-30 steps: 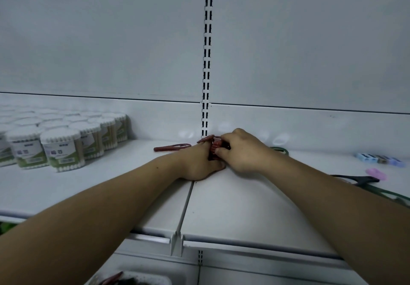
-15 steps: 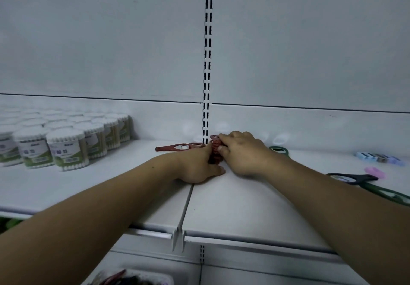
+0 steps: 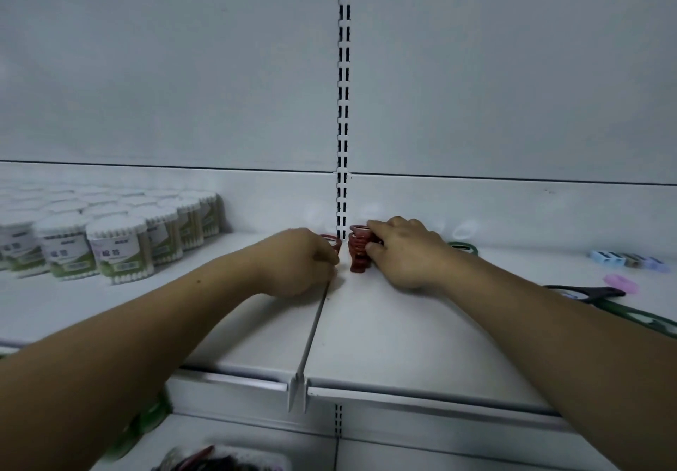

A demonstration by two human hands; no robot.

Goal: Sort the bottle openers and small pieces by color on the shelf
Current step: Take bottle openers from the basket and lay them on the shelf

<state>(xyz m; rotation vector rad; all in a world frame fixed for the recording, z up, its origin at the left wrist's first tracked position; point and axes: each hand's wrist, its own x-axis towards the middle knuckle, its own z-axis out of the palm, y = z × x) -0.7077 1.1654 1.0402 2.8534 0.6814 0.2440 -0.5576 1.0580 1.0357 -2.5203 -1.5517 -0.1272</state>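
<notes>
I am pinching the stack of red bottle openers (image 3: 358, 252) with my right hand (image 3: 406, 254) at the back of the shelf (image 3: 384, 342). My left hand (image 3: 298, 263) is curling over another red opener (image 3: 331, 240); I cannot tell whether it is gripping. The reds look nearly grouped, while the green opener (image 3: 463, 248), black opener (image 3: 593, 293) and pastel pieces (image 3: 630, 260) are waiting, partly hidden by my arm.

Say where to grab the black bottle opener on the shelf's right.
Pinch the black bottle opener by its solid handle end, coming from above: it lies flat on the shelf, the right forearm partly covers its ring end, and a green opener crowds its near side.
</notes>
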